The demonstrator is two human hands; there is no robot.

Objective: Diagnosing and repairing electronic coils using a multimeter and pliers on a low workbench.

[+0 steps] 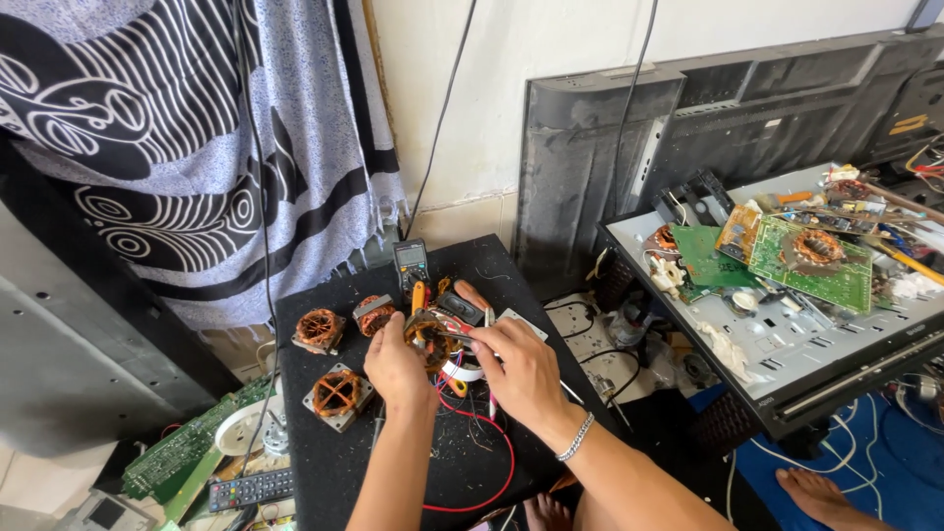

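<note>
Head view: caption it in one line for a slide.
Both hands, left hand and right hand, grip a copper-wound motor coil over a black square table beside a digital multimeter.

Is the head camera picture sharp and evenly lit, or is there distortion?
Head view: bright daylight, mostly sharp; wide-lens bending at the edges; the left hand and right hand on the copper-wound motor part are slightly soft; the white wall looks overexposed.

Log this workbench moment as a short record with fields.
Surface: black mat on a small table
Left hand: grips a copper-wound motor coil
Right hand: fingers pinch at the same coil
Nearby: three more coils, nearest; multimeter; red wire
Right side: green circuit boards on a grey panel
</note>
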